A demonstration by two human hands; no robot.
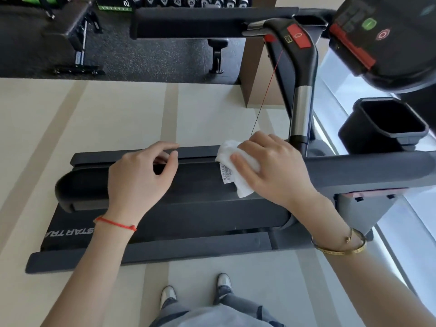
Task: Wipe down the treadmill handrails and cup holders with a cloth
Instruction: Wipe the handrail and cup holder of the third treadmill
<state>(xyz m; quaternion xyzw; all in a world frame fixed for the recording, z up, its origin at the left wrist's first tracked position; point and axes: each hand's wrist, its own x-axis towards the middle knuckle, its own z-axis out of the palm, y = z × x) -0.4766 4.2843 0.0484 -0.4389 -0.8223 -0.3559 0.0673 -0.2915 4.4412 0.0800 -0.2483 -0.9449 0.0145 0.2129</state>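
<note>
A black padded treadmill handrail [195, 178] runs left to right across the middle of the view. My right hand [273, 166] presses a crumpled white cloth [238, 171] with a small label onto the rail near its right end, fingers curled over the cloth. My left hand [141, 171] hovers over the rail further left, fingers loosely bent, holding nothing. A black square cup holder [387, 123] sits at the right, beside the console [382, 38]. A second cup holder [309, 22] shows at the top by the far handrail [188, 22].
A curved black and silver grip bar [302, 90] with a red stop button rises just right of my right hand; a thin red safety cord hangs beside it. The treadmill deck [151, 251] lies below. A weight bench [70, 38] and dumbbell rack stand on dark flooring beyond.
</note>
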